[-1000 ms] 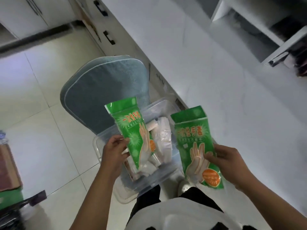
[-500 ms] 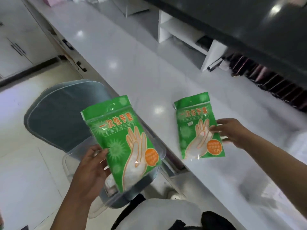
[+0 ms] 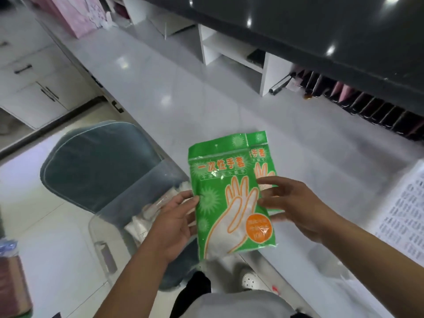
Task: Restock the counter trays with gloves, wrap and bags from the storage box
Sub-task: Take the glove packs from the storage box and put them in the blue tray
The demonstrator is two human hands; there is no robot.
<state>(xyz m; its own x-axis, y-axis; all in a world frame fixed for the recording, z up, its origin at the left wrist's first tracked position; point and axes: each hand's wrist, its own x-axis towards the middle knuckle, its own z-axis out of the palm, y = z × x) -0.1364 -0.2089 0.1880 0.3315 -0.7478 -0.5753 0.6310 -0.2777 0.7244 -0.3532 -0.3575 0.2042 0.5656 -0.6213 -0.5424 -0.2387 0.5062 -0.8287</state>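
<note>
- Head view: two green glove packs, front pack [image 3: 231, 198] overlapping the rear pack [image 3: 261, 157], are held over the counter [image 3: 183, 106] edge. The slick film could let the rear one slide out and fall to the floor (likely, since only fingertips seem to hold it).
- Left hand [image 3: 174, 223] pinches the front pack's left edge, thumb on its face.
- Right hand [image 3: 296, 207] has fingers loosely spread across both packs; whether it grips the rear pack is hidden.
- The storage box [image 3: 128, 216] sits on the chair [image 3: 96, 166] behind the left hand.

Glossy white counter [image 3: 183, 92], white cabinets [image 3: 34, 88], teal chair [image 3: 96, 166], tiled floor [image 3: 46, 226].
</note>
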